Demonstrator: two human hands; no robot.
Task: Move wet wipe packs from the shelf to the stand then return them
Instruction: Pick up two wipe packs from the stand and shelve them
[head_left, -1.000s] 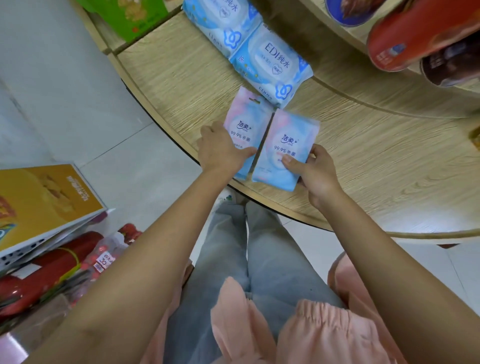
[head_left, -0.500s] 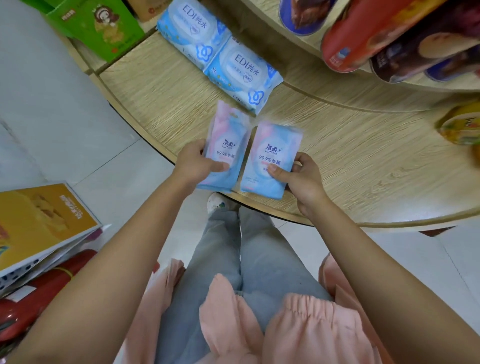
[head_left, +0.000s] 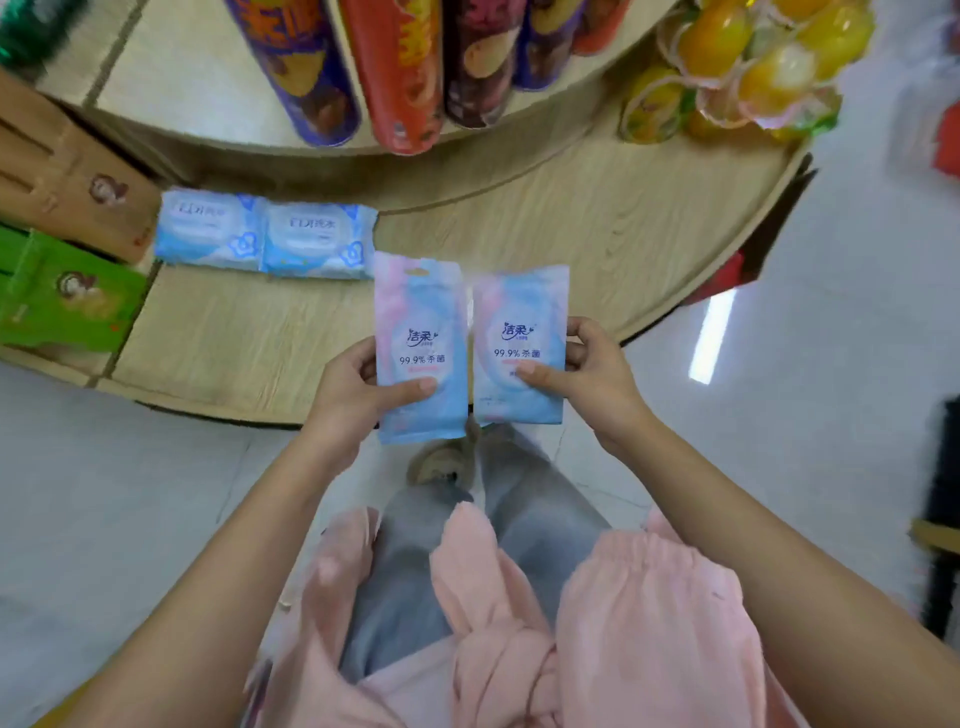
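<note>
Two pink-blue wet wipe packs, held off the round wooden stand (head_left: 597, 244) at twelve o'clock. Our left hand (head_left: 353, 395) pinches the left pack (head_left: 421, 332), our right hand (head_left: 592, 374) the right pack (head_left: 519, 332), thumbs on top. We judge them light, soft, slippery; grip lower edges.

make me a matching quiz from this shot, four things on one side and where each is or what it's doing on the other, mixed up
1. left hand
2. blue EDI packs
3. green box
4. red tube

A. on the upper tier
B. grips a pastel wipe pack
C. flat, side by side, on the lower tier
D. at the view's left edge

Pairs: 1-B, 2-C, 3-D, 4-A
</note>
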